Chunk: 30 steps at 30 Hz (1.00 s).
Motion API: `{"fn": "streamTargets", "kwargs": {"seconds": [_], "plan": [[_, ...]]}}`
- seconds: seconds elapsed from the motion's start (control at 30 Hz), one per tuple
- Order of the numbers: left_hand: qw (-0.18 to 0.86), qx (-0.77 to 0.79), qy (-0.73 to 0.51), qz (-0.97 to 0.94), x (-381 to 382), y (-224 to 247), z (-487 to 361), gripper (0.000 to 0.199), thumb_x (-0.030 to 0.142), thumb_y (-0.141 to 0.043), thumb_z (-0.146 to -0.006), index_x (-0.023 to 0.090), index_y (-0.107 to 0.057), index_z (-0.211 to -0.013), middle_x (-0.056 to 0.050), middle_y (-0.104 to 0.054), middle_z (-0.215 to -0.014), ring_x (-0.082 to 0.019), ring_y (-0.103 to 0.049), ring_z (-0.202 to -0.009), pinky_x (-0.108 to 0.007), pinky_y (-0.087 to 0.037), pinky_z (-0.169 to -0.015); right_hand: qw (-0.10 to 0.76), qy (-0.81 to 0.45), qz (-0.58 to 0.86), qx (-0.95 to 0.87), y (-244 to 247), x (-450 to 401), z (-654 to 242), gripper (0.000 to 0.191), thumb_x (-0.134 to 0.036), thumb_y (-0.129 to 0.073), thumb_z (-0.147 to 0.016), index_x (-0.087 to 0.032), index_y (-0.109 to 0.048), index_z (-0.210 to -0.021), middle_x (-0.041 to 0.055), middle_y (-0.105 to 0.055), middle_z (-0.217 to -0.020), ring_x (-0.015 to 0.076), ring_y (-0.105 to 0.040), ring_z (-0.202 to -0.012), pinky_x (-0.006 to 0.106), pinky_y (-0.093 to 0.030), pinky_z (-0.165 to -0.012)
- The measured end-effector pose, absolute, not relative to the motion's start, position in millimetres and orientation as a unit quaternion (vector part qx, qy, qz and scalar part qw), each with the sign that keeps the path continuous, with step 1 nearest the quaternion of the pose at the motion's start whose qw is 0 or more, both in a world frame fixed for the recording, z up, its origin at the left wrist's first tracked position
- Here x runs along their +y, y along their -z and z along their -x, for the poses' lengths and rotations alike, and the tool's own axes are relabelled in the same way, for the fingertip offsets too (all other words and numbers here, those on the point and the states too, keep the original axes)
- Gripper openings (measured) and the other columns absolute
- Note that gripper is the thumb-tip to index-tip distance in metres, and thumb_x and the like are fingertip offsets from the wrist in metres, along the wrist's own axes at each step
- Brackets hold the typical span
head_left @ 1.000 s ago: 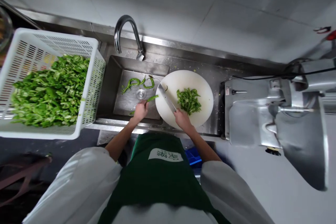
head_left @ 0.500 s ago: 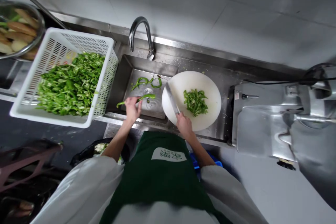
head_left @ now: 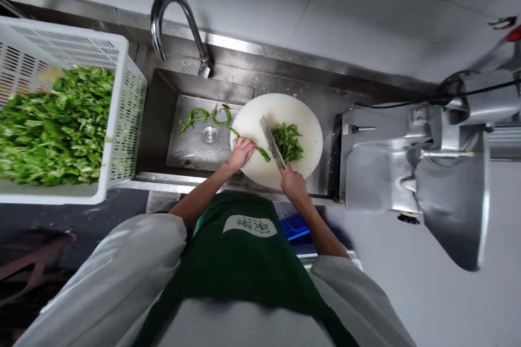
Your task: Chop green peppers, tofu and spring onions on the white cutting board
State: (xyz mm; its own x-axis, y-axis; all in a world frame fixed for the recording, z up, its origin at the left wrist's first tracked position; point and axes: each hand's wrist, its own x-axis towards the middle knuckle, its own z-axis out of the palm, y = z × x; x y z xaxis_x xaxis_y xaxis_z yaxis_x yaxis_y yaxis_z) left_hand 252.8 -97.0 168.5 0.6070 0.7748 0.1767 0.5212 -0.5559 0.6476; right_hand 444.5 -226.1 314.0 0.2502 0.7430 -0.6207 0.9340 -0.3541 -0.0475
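In the head view, the left hand grips a green pepper at the left side of the board, the right hand clasps the knife, blade slanting between that pepper and the chopped heap, and whole peppers lie in the sink!

From far, I see a white board carrying bright green chopped pepper nearer its right edge, a green pepper nearer its left. The knife is silver-grey, the apron dark green with white printed patch, the basket white, slotted.
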Motion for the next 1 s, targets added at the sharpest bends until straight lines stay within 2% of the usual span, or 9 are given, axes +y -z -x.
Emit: {"fn": "streamTargets", "kwargs": {"seconds": [0.13, 0.5, 0.67, 0.8, 0.9, 1.0], "plan": [[0.287, 0.363, -0.229, -0.857, -95.7, -169.3, -250.9, 0.029, 0.033, -0.049, -0.108, 0.019, -0.075, -0.106, -0.012, -0.071, -0.110, -0.027, -0.057, -0.107, -0.045, -0.040, -0.103, 0.165, 0.309, -0.752, 0.558, -303.1, -209.2, -429.3, 0.038, -0.026, -0.027, -0.114, -0.010, -0.055, -0.135, 0.0191, -0.075, -0.115, 0.0283, -0.074, -0.109, 0.031, -0.049, -0.090], [0.315, 0.344, -0.239, -0.852, -105.3, -163.8, -231.1, 0.029, 0.030, -0.049, -0.108, 0.022, -0.077, -0.106, -0.010, -0.074, -0.112, -0.026, -0.059, -0.113, -0.045, -0.045, -0.105, 0.146, 0.320, -0.722, 0.595, -293.8, -192.2, -422.7, 0.037, -0.028, -0.031, -0.114, -0.010, -0.059, -0.131, 0.0183, -0.075, -0.116, 0.0262, -0.072, -0.110, 0.028, -0.048, -0.092], [0.337, 0.325, -0.240, -0.850, -99.7, -163.9, -235.1, 0.029, 0.028, -0.049, -0.107, 0.023, -0.077, -0.106, -0.011, -0.072, -0.115, -0.025, -0.060, -0.114, -0.043, -0.049, -0.106, 0.155, 0.311, -0.734, 0.584, -296.8, -201.9, -432.8, 0.037, -0.029, -0.032, -0.114, -0.010, -0.058, -0.131, 0.0193, -0.075, -0.112, 0.0277, -0.073, -0.108, 0.030, -0.049, -0.092], [0.336, 0.321, -0.226, -0.856, -99.8, -164.2, -238.9, 0.030, 0.028, -0.047, -0.107, 0.022, -0.076, -0.109, -0.012, -0.072, -0.113, -0.026, -0.062, -0.112, -0.045, -0.049, -0.107, 0.156, 0.322, -0.727, 0.586, -295.8, -208.8, -422.0, 0.039, -0.029, -0.031, -0.114, -0.011, -0.058, -0.134, 0.0190, -0.075, -0.114, 0.0276, -0.073, -0.108, 0.031, -0.049, -0.094], [0.329, 0.331, -0.216, -0.857, -96.0, -166.6, -234.8, 0.028, 0.027, -0.048, -0.107, 0.021, -0.076, -0.109, -0.012, -0.072, -0.116, -0.026, -0.062, -0.114, -0.046, -0.049, -0.107, 0.140, 0.337, -0.726, 0.583, -286.7, -200.8, -408.9, 0.039, -0.029, -0.030, -0.114, -0.011, -0.058, -0.134, 0.0181, -0.075, -0.116, 0.0266, -0.072, -0.108, 0.030, -0.049, -0.093], [0.274, 0.402, -0.243, -0.839, -78.3, -170.5, -222.7, 0.026, 0.025, -0.052, -0.105, 0.022, -0.076, -0.114, -0.013, -0.069, -0.130, -0.029, -0.056, -0.123, -0.049, -0.046, -0.109, 0.115, 0.334, -0.730, 0.585, -280.4, -194.5, -412.1, 0.038, -0.030, -0.032, -0.114, -0.010, -0.059, -0.132, 0.0181, -0.076, -0.115, 0.0272, -0.072, -0.109, 0.030, -0.049, -0.093]]}}
